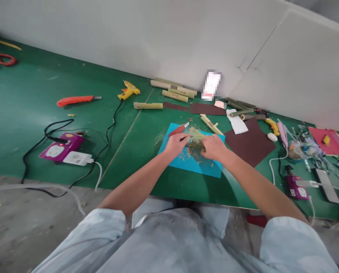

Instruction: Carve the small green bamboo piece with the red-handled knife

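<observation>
Over a blue sheet [197, 171], my left hand [175, 145] and my right hand [214, 146] are both closed on a short greenish bamboo piece [196, 141] held between them. A small dark spot shows at my left fingertips; I cannot make out what it is. Just beyond my left hand lies a red utility knife [177, 130] with its blade out. Pale shavings [192, 152] are scattered on the sheet below and around the bamboo.
Bamboo tubes [175, 95] lie along the wall near a phone [211, 85]. To the left are a yellow glue gun [129, 90], an orange cutter [77, 100] and a purple power strip [63, 147] with cords. Brown sheets [250, 142] and a white egg-shaped object [272, 137] lie right.
</observation>
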A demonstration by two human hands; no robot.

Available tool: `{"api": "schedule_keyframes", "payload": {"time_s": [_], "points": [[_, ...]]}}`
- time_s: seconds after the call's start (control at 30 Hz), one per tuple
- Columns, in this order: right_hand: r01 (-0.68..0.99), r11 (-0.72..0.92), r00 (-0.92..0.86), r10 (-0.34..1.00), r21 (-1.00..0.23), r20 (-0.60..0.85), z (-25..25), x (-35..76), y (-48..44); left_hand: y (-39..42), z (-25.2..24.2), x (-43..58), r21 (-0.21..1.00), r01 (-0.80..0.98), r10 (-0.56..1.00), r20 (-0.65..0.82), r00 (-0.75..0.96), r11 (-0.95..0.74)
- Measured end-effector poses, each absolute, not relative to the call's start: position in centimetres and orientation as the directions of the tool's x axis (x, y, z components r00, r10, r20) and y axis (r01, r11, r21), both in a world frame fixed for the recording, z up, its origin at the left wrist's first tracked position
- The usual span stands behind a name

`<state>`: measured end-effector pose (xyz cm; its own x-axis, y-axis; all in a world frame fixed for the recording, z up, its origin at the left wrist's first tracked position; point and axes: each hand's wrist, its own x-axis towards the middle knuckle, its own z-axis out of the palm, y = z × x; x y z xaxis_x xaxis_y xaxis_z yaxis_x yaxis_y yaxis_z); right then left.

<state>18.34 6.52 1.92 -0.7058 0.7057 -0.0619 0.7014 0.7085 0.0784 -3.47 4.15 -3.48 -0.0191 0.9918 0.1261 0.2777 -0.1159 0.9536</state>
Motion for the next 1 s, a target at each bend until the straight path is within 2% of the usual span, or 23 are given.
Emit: {"api": "schedule_keyframes", "payload": {"time_s": [0.3, 0.53, 0.77, 1.0], "points": [[0.84, 0.516, -0.512, 0.856, -0.169, 0.073, 0.5, 18.0, 3.9, 4.3, -4.3, -2.8, 0.916, 0.353, 0.981, 0.188, 0.045, -0.192], [0.851, 0.38, -0.364, 0.924, -0.363, 0.116, -1.2, 17.2, 2.3, 4.1, -4.1, -2.9, 0.94, 0.317, 0.992, 0.124, 0.012, -0.121], [0.835, 0.36, -0.328, 0.933, -0.415, 0.149, -2.2, 16.7, 1.4, 4.2, -3.5, -3.1, 0.967, 0.246, 0.997, 0.076, -0.014, -0.07], [0.825, 0.391, -0.335, 0.92, -0.408, 0.204, -3.2, 16.8, 1.3, 4.2, -3.8, -3.2, 0.934, 0.334, 0.988, 0.153, -0.04, -0.131]]}}
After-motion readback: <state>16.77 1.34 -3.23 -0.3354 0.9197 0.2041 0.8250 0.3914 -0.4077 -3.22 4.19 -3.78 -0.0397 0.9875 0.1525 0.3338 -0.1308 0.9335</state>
